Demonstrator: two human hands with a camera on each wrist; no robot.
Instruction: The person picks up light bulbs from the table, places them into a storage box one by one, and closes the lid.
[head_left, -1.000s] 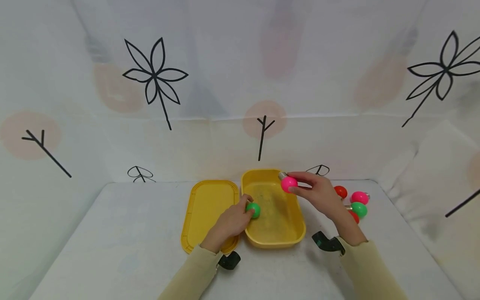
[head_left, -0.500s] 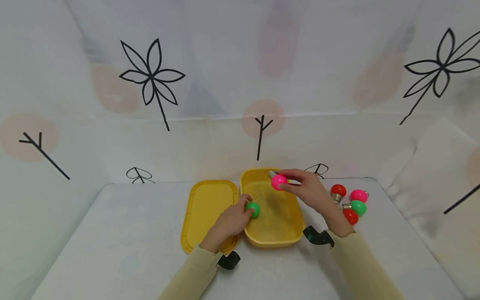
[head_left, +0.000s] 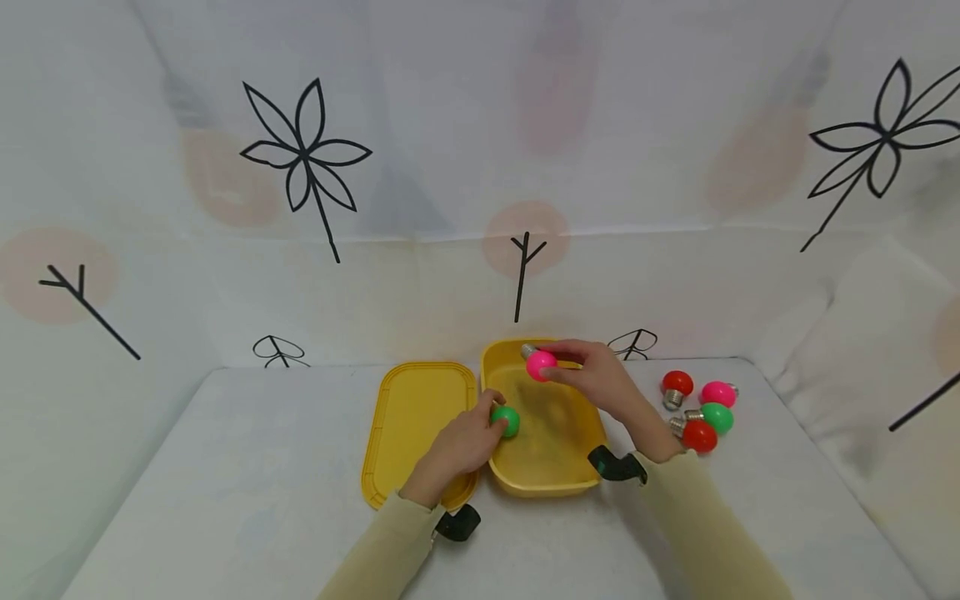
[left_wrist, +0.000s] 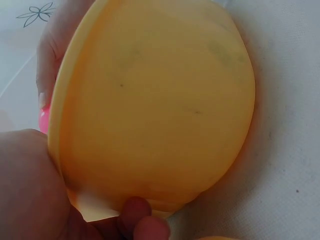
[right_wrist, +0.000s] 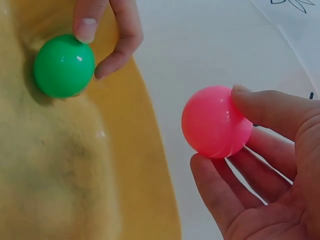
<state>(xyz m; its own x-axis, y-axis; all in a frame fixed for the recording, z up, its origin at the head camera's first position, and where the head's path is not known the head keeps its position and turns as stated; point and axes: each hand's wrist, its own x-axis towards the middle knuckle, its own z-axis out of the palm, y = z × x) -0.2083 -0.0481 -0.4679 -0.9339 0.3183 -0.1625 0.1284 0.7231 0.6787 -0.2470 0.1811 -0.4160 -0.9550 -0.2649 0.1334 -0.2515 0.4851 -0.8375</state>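
Observation:
My left hand (head_left: 461, 440) reaches over the left wall of a yellow plastic bin (head_left: 546, 488) and pinches a green light bulb (head_left: 507, 422) just inside it. Thumb and forefinger bracket the bulb in the right wrist view; its base is hidden. The left wrist view shows other curled fingertips (left_wrist: 152, 229) outside the bin wall. Above the bin's far part, my right hand (head_left: 600, 379) holds a pink light bulb (head_left: 540, 366) between thumb and fingers, its silver screw base tilted up to the left. In the right wrist view this bulb's round end (right_wrist: 212, 120) faces the camera.
Left of the bin lies a flat yellow lid (head_left: 422, 408), partly under my left arm. On the right of the white table rest two red bulbs, the nearer one (head_left: 700, 436) beside a green bulb (head_left: 717, 418), and another pink bulb (head_left: 718, 393). A patterned cloth (head_left: 420, 283) hangs behind.
My right hand has carried the pink bulb leftward, from the bin's right side to over its far middle. My left hand and the green bulb have stayed in place.

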